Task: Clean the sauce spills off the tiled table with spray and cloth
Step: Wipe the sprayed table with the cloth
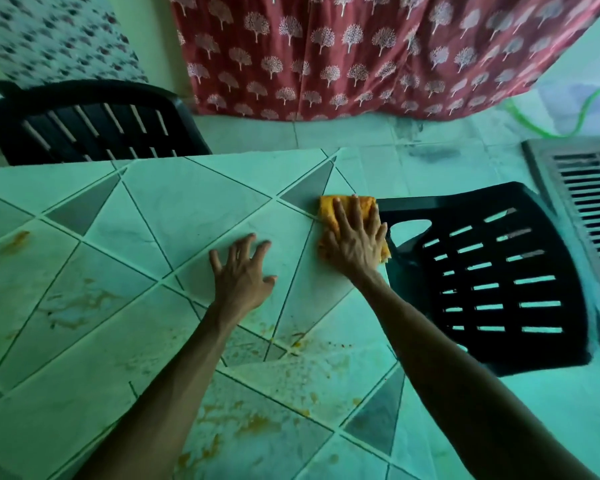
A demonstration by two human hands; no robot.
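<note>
Cloth, orange-yellow and folded, lies at the right edge of the tiled table, pressed under a person's right hand. The hand's fingers are spread flat across the cloth and point toward the far side. The cloth's long side runs near to far along that edge. Just to its left, the left hand rests on bare tile, fingers fanned apart and slightly bent, holding nothing. Orange sauce spills streak and speckle the near tiles around the forearms, with more smears toward the table's left side. A black slatted chair stands just beside the table's right edge, and a second black chair stands at the far left. Behind hangs a red tree-print curtain. A green hose curls on the floor near a metal grille.
</note>
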